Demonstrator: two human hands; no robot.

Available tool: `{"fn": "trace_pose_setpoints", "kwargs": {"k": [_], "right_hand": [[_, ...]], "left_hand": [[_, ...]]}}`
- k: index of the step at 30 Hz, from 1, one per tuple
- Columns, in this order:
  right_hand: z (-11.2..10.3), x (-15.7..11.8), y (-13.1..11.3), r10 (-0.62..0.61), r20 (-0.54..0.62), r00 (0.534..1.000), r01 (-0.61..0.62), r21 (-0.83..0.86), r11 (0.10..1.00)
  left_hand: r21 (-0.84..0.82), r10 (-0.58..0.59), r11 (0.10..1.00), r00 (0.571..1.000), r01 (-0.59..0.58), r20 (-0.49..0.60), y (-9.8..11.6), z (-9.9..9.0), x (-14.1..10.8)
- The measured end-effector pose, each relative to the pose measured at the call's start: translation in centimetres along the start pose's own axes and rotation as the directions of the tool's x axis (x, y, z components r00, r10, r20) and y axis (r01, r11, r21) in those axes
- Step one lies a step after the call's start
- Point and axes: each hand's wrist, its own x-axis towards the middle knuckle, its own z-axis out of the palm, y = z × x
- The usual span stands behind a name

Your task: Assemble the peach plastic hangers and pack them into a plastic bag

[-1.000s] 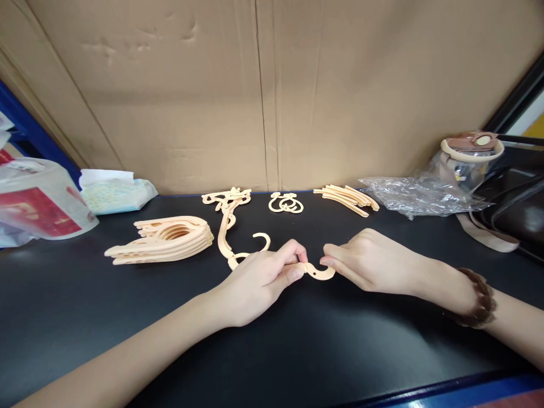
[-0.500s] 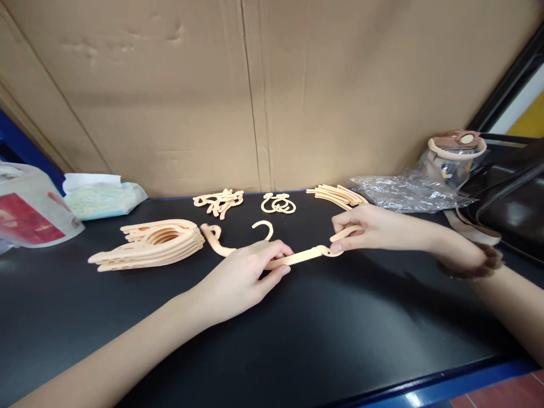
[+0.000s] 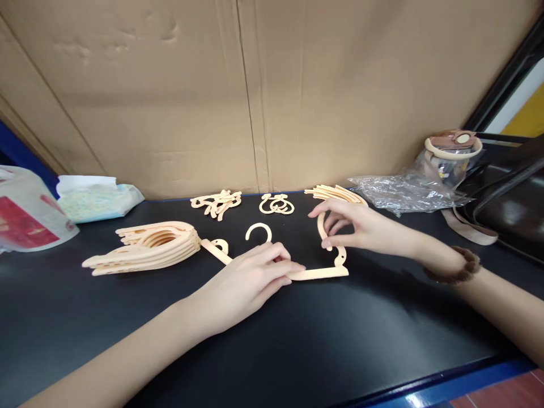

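Note:
My left hand is closed around the middle of a beige plastic clothes hanger, covering much of its body. The hanger's hook sticks up behind the knuckles. Its left arm, with a small loop, shows beyond my wrist side. Between the thumb and fingers of my right hand is a curved beige plastic strip. The strip's lower end is close to the holed loop at the hanger's right end; I cannot tell whether they are joined.
A stack of folded beige hangers lies left. Along the back are loose beige pieces, round hooks and curved strips. A tissue pack, a white-and-red roll, clear plastic wrap, a cup and a dark bag flank them.
The hanger has turned in my left hand, and its right end sits lower with the loop facing up. My right hand has moved left and slightly up, tipping the strip more upright.

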Motion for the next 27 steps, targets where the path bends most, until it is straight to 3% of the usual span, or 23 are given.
{"fn": "trace_pose_setpoints", "kwargs": {"k": [3,7,11,15,18,21,24,27], "right_hand": [[2.0,-0.2,-1.3,0.000,0.052,0.999,-0.007,0.131,0.991],[3.1,-0.5,-3.0,-0.012,0.142,0.990,-0.013,0.172,0.985],[2.8,-0.6,-3.4,-0.042,0.226,0.973,0.025,0.077,0.997],[1.8,-0.6,-2.1,-0.076,0.241,0.968,0.104,-0.109,0.989],[0.9,-0.5,-0.9,-0.096,0.110,0.989,0.129,-0.357,0.925],[0.3,-0.3,-0.5,-0.099,-0.055,0.994,0.048,-0.586,0.809],[0.2,-0.2,-0.7,0.015,-0.147,0.989,-0.117,-0.713,0.692],[0.3,-0.3,-0.9,0.151,-0.202,0.968,-0.252,-0.819,0.515]], "left_hand": [[-0.042,0.001,0.999,0.999,-0.003,-0.041,0.2,0.3,0.1],[0.021,-0.031,0.999,0.992,0.033,-0.119,0.4,0.5,0.4],[0.066,-0.097,0.992,0.981,0.109,-0.169,0.2,0.3,0.5],[0.063,-0.145,0.986,0.976,0.157,-0.163,-0.1,-0.3,0.2],[0.040,-0.175,0.982,0.972,0.183,-0.154,-0.4,-0.9,-0.1],[0.008,-0.180,0.983,0.974,0.183,-0.136,-0.7,-1.4,-0.3],[-0.008,-0.179,0.984,0.979,0.179,-0.101,-1.1,-1.6,-0.3],[-0.023,-0.178,0.984,0.980,0.176,-0.088,-1.6,-1.5,-0.4]]}}
